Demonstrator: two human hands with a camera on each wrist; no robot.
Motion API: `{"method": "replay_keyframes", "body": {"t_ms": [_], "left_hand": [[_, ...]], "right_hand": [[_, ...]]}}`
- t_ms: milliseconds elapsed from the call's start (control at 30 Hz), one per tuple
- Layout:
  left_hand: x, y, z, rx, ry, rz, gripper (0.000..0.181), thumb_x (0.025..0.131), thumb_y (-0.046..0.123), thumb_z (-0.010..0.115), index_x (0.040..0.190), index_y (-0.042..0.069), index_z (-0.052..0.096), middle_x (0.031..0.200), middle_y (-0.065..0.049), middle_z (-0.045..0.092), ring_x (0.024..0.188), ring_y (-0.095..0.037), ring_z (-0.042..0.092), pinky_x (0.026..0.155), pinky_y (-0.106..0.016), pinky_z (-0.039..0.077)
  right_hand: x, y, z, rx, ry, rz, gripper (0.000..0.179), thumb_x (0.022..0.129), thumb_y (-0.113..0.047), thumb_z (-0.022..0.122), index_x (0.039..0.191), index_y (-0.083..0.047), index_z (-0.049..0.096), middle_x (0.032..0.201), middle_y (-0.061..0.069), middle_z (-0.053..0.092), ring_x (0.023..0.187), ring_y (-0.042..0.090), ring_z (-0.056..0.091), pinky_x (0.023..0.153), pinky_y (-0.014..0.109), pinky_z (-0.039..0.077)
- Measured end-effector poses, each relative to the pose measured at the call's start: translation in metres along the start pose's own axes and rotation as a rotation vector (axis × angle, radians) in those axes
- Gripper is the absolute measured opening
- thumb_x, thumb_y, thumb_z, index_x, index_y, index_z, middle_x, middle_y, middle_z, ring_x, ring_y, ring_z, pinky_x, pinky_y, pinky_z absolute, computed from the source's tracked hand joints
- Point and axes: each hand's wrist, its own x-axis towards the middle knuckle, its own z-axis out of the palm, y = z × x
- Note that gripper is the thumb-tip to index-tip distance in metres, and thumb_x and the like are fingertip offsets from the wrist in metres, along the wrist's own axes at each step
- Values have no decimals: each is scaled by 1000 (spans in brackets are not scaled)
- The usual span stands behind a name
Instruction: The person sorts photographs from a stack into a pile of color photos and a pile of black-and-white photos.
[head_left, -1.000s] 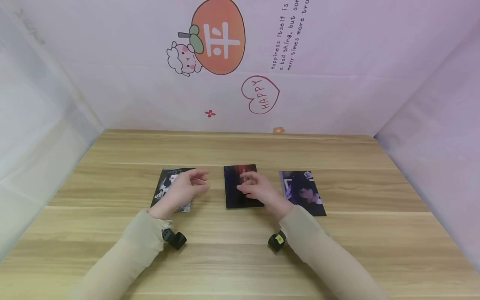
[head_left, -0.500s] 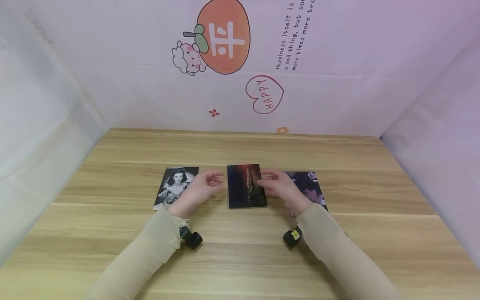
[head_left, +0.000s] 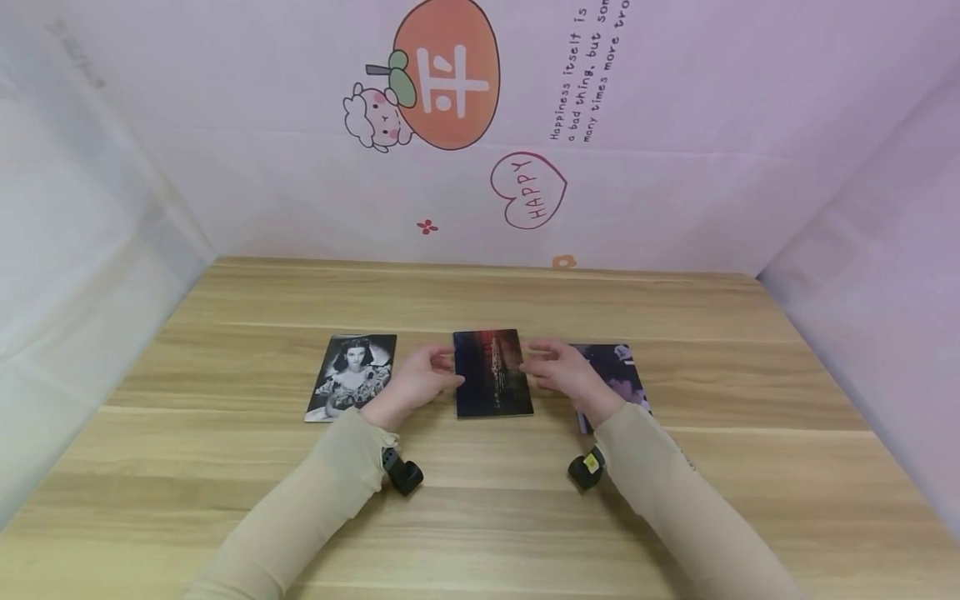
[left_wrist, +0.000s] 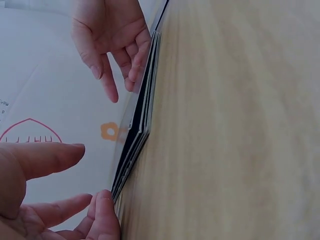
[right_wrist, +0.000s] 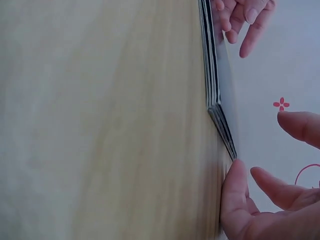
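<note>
A stack of postcard-like photo cards (head_left: 491, 373) lies flat at mid-table, its top card dark with a red and blue print. Several layers show along its edge in the left wrist view. My left hand (head_left: 422, 375) is at its left side, fingers loosely bent, the fingertips at the edge. At the right side is my right hand (head_left: 564, 373), thumb apart from the fingers and one fingertip against the stack's corner in the right wrist view. Neither hand grips the stack. A black-and-white portrait card (head_left: 351, 377) lies left of my left hand. My right hand partly covers a purple photo card (head_left: 621, 371).
The wooden table (head_left: 480, 517) spreads around the cards. Behind it stands a white printed cloth (head_left: 675, 200) with an orange fruit drawing (head_left: 450, 75), and pale cloth hangs at both sides. Each wrist carries a small black camera (head_left: 405, 473).
My right hand has moved right, off the stack's top to its right side. My left hand has come right, uncovering the portrait card and reaching the stack's left edge. The view shifted slightly.
</note>
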Motion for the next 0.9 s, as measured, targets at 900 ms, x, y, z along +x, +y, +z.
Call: {"method": "replay_keyframes", "body": {"t_ms": [900], "left_hand": [[1, -3, -1, 53, -76, 11, 55, 82, 5, 69, 132, -7, 50, 119, -23, 57, 99, -26, 60, 75, -27, 53]], "right_hand": [[5, -2, 1, -199, -76, -27, 66, 89, -11, 62, 145, 4, 31, 148, 28, 30, 137, 39, 29, 104, 48, 42]]}}
